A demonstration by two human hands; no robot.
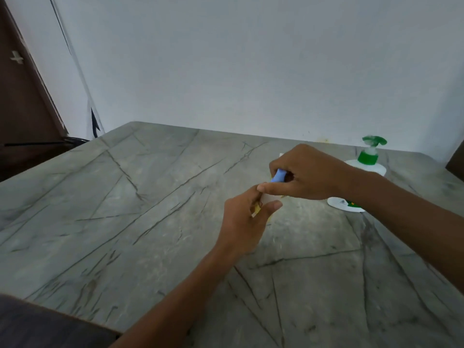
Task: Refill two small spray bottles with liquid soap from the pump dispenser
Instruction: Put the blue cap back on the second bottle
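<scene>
My left hand [247, 222] grips a small pale spray bottle [270, 198] above the grey marble table [125, 209]; most of the bottle is hidden by my fingers. My right hand [308, 173] pinches the bottle's blue spray top [279, 176] from above. The white pump dispenser [365, 167] with a green pump head stands at the right rear of the table, partly behind my right wrist. A second spray bottle is not clearly visible.
A plain white wall runs behind the table. A dark door stands at the far left, and a dark object cuts in at the right edge. A dark cloth lies at the bottom left corner.
</scene>
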